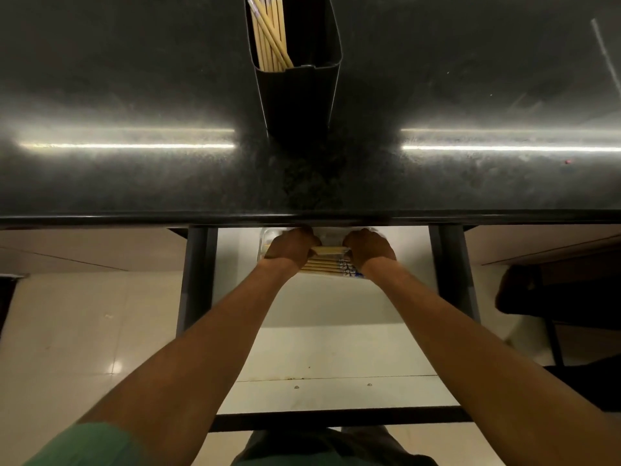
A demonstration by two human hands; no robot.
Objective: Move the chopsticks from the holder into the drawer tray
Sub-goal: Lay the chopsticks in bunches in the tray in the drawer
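A tall black holder [299, 95] stands on the dark countertop [134, 176], with several pale wooden chopsticks [268, 38] still leaning inside it. Below the counter edge, a white drawer [336, 348] is pulled out. At its back lies a clear tray [263, 238] with several chopsticks [327, 265] laid crosswise. My left hand [290, 243] and my right hand [369, 247] both reach into the tray, each gripping an end of a bundle of chopsticks [331, 251] held across the tray. The far part of the tray is hidden under the counter.
The drawer's black front edge [336, 420] runs close to my body, with dark frame rails [196, 277] on both sides. Pale floor tiles [84, 331] lie to the left; a dark piece of furniture [554, 297] stands to the right.
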